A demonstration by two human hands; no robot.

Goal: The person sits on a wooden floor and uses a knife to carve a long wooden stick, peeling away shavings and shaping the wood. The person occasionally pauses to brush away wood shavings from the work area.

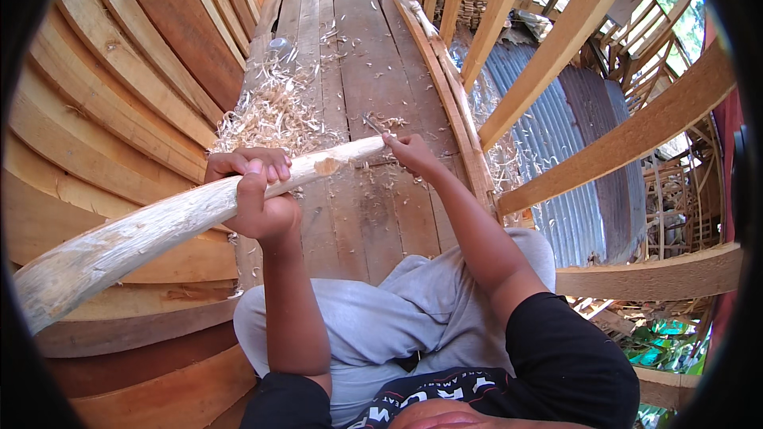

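Whittling looks under way — left hand [264, 208] wrapped round the pale pole [159, 220] at centre-left, right hand [412, 155] pinching what seems a thin blade [371, 123] near frame centre — and next calls for steady bracing.

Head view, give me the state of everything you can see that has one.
Wooden pole: pale, barkless, slanting
Left hand: closed around pole
Right hand: at pole's far end, grip unclear
Wood shavings: curled, heaped and scattered
Floorboards: littered with shavings
Corrugated sheets: partly brown
Trousers: creased
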